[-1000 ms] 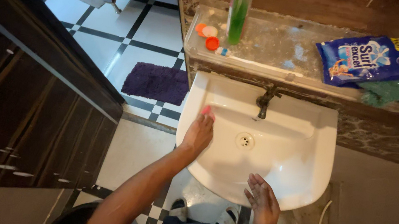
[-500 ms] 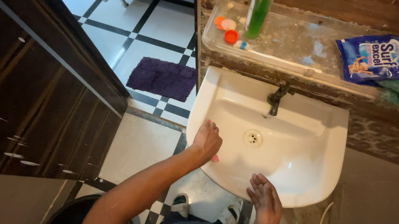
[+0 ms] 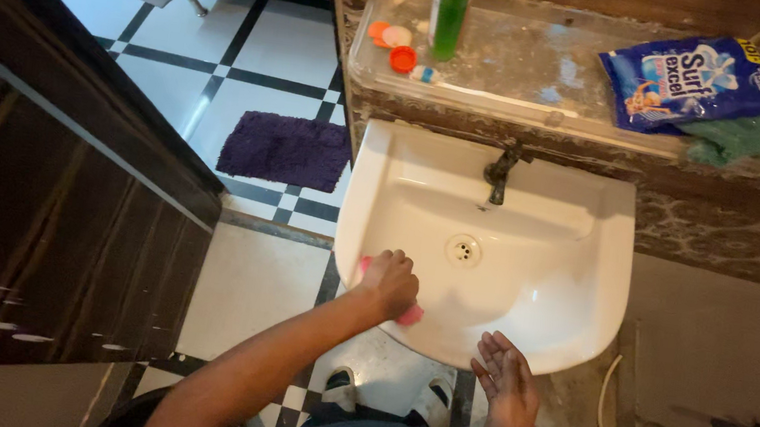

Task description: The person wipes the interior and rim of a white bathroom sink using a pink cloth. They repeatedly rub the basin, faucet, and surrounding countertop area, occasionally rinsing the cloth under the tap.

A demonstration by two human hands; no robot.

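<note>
My left hand (image 3: 388, 281) is curled tight around a pink pad (image 3: 410, 315), pressing it on the near-left rim of the sink (image 3: 588, 270). The pad looks soft, light and probably wet and slippery, best gripped across its middle. Most of it is hidden under my fingers. My right hand (image 3: 505, 382) hovers spread and empty.

Home bathrm: washbasin (image 3: 588, 270), tap (image 3: 500, 173).
</note>
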